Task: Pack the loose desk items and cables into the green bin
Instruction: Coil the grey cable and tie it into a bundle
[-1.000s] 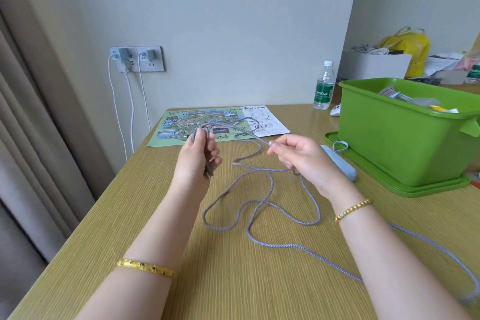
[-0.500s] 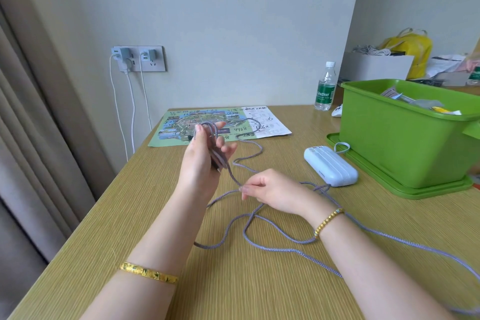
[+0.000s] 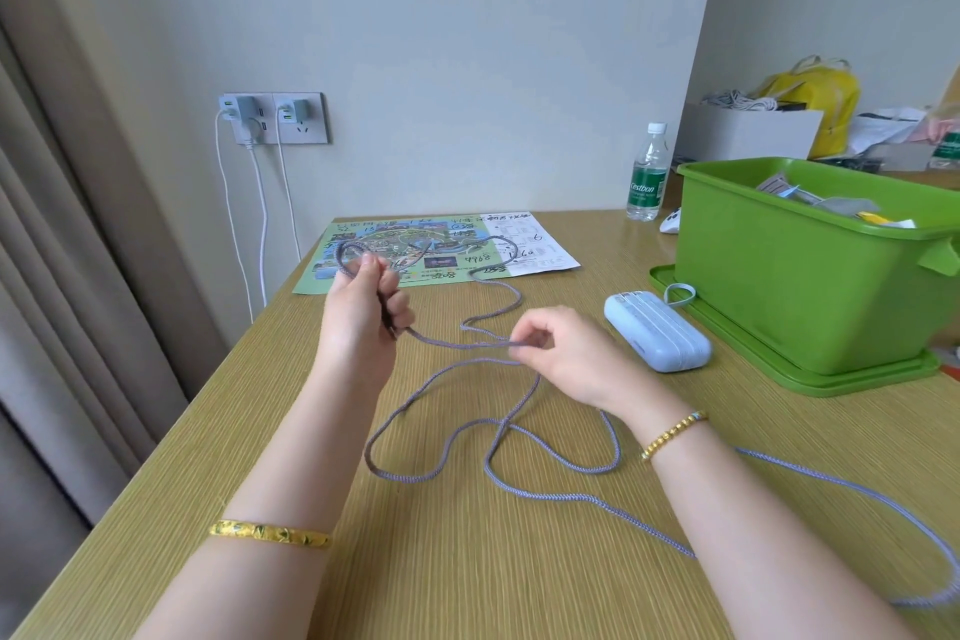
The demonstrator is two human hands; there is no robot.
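Note:
A long grey braided cable (image 3: pixel 498 437) lies in loose loops across the wooden desk (image 3: pixel 467 561). My left hand (image 3: pixel 363 322) grips a small bundle of its coils, raised above the desk. My right hand (image 3: pixel 561 353) pinches a stretch of the same cable just right of the left hand. The green bin (image 3: pixel 810 286) stands at the right on its green lid (image 3: pixel 810 379), with several papers and small items inside. A pale blue power bank (image 3: pixel 657 338) lies on the desk in front of the bin.
A printed map sheet (image 3: pixel 431 250) lies at the desk's far middle. A water bottle (image 3: pixel 647 174) and a white mouse (image 3: pixel 671 221) stand behind the bin. Chargers with white cords fill a wall socket (image 3: pixel 272 117). A curtain (image 3: pixel 62 224) hangs left.
My right hand came down from beside the left hand, took a new stretch of cable and now draws it towards the left hand. The loop in my left hand has grown.

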